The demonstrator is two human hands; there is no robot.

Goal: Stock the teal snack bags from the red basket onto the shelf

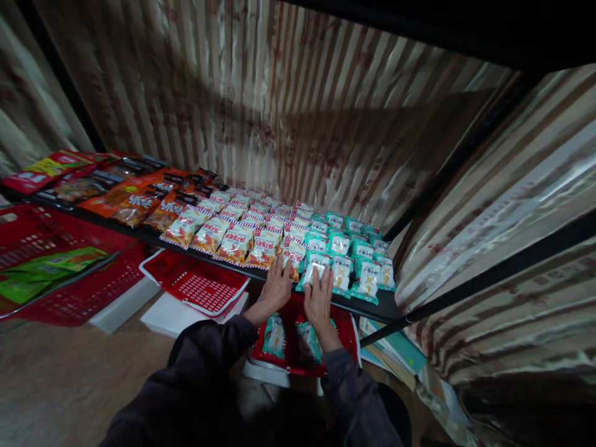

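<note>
My left hand (278,287) is at the shelf's front edge, its fingers stretched out beside a white and orange snack packet (292,249). A short way to its right, my right hand (320,299) lies with extended fingers against the lower front of a teal and white snack packet (318,259). Neither hand is wrapped round a packet. More teal packets (367,273) stand in rows to the right. Rows of white and orange packets (235,241) are on the left. Below my hands is a red basket (347,338) with a few teal packets (274,335) in it.
Orange snack bags (135,202) and red bags (51,167) lie farther left on the black shelf (391,307). A red basket (125,264) with green bags and a smaller red basket (200,285) stand below. Plastic-covered corrugated walls and a dark diagonal bar (488,273) border the right.
</note>
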